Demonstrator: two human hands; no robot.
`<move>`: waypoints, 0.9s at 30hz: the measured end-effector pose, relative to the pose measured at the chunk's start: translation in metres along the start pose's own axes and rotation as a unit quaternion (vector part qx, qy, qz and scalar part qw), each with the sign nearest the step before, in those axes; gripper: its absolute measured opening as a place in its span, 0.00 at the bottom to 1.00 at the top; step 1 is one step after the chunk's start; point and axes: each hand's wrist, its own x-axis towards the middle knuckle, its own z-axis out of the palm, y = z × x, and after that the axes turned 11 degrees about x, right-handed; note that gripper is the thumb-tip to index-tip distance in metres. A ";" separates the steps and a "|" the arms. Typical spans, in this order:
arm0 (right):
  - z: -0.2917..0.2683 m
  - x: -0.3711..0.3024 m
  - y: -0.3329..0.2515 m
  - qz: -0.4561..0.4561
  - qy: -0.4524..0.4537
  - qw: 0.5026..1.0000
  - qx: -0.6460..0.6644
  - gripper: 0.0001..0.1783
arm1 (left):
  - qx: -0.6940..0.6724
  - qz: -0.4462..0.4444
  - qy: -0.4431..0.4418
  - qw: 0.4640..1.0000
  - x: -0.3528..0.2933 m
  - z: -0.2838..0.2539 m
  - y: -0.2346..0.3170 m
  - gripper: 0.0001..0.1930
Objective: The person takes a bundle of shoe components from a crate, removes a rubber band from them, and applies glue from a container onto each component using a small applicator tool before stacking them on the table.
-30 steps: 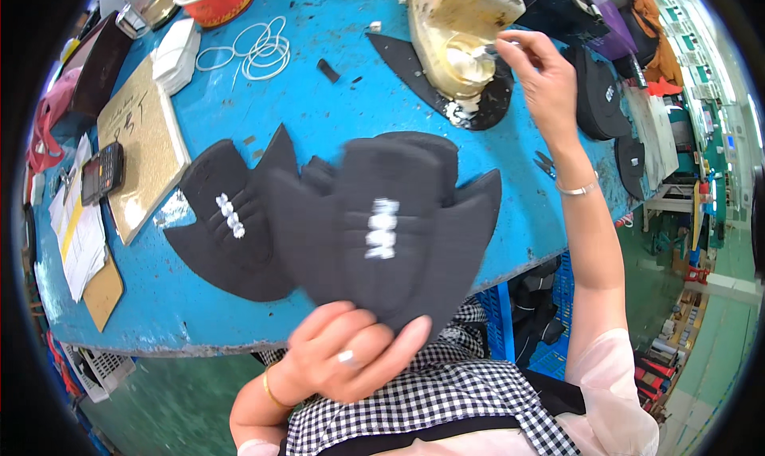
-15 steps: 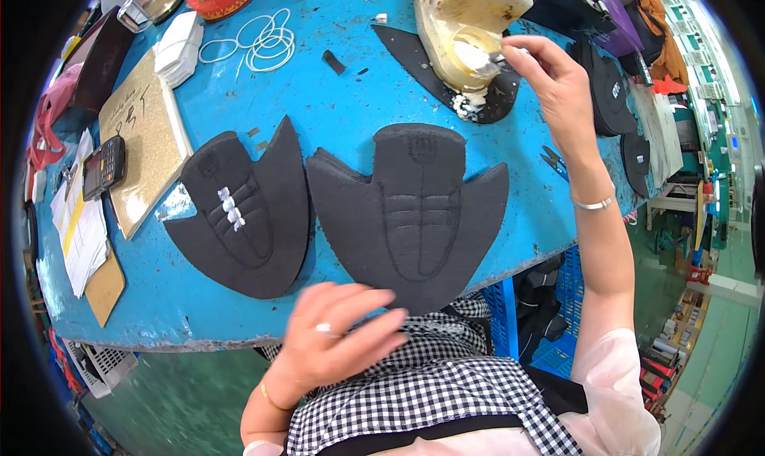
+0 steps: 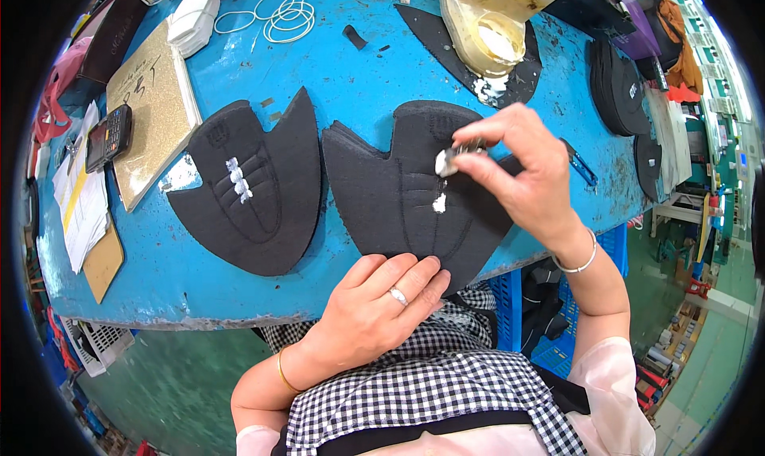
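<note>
My right hand (image 3: 522,169) pinches a short applicator (image 3: 464,151), dark and metallic, with white paste on its tip. The tip is over the stitched middle of the right stack of black shoe upper pieces (image 3: 362,193), where a white dab (image 3: 439,203) sits. My left hand (image 3: 382,301) rests on the near edge of that stack, fingers laid on the top piece; its thumb is hidden. To the left lies another stack of black shoe upper pieces (image 3: 279,185), the top one bearing a short row of white paste dabs (image 3: 238,179).
A stained cream container (image 3: 456,38) of white paste stands on a black piece (image 3: 526,70) at the far right. A blue-handled tool (image 3: 580,165) lies by my right wrist. Left are a handheld device (image 3: 109,137), a gold board (image 3: 151,105), papers (image 3: 78,209) and a coil of white cord (image 3: 288,14).
My right hand has come from the paste container to the right stack with the applicator. My left hand has come down onto its near edge. White paste now shows on the top piece.
</note>
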 end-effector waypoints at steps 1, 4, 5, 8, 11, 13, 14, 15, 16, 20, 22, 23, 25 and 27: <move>0.000 0.002 0.002 0.004 0.012 1.000 -0.004 0.11 | -0.002 -0.001 -0.008 1.000 0.001 -0.002 0.000 0.19; -0.003 0.000 -0.002 -0.057 -0.019 0.998 -0.035 0.11 | -0.010 -0.002 -0.016 1.000 0.003 -0.003 -0.001 0.19; -0.003 -0.005 -0.008 -0.070 -0.036 0.996 -0.036 0.12 | -0.015 -0.001 -0.016 1.000 0.003 -0.004 -0.001 0.19; -0.003 -0.021 -0.024 -0.053 -0.086 0.995 -0.006 0.14 | -0.033 -0.008 -0.020 0.999 0.005 -0.007 -0.001 0.19; -0.010 -0.021 -0.024 -0.012 -0.057 0.998 0.026 0.14 | -0.005 0.001 -0.010 1.000 0.008 -0.008 0.001 0.18; -0.020 -0.019 -0.014 0.018 0.020 0.997 0.070 0.13 | 0.006 0.013 -0.005 1.000 0.013 -0.007 0.000 0.17; -0.022 -0.019 -0.014 0.064 0.071 0.988 0.121 0.13 | 0.018 0.026 0.000 1.000 0.014 -0.006 -0.001 0.17; -0.023 -0.019 -0.015 0.109 0.121 0.972 0.172 0.12 | 0.018 0.028 0.001 0.999 0.013 -0.005 -0.001 0.17; -0.024 -0.018 -0.015 0.108 0.122 0.972 0.172 0.12 | 0.015 0.028 0.006 0.999 0.009 -0.003 -0.001 0.17; -0.015 -0.019 -0.016 0.094 0.067 0.985 0.132 0.11 | 0.023 0.026 0.026 0.999 0.004 0.001 -0.002 0.17; -0.006 -0.020 -0.021 0.047 -0.012 0.996 0.070 0.11 | 0.024 0.024 0.034 0.999 0.005 0.002 -0.002 0.17; -0.003 -0.020 -0.023 0.031 -0.036 0.997 0.054 0.11 | 0.024 0.024 0.043 0.998 0.006 0.002 -0.001 0.17; 0.002 -0.021 -0.026 0.011 -0.068 0.996 0.059 0.13 | 0.019 0.022 0.038 0.999 0.006 0.001 -0.002 0.16; 0.006 -0.021 -0.026 0.002 -0.067 0.997 0.049 0.12 | 0.013 0.019 0.032 0.999 0.006 0.000 -0.002 0.16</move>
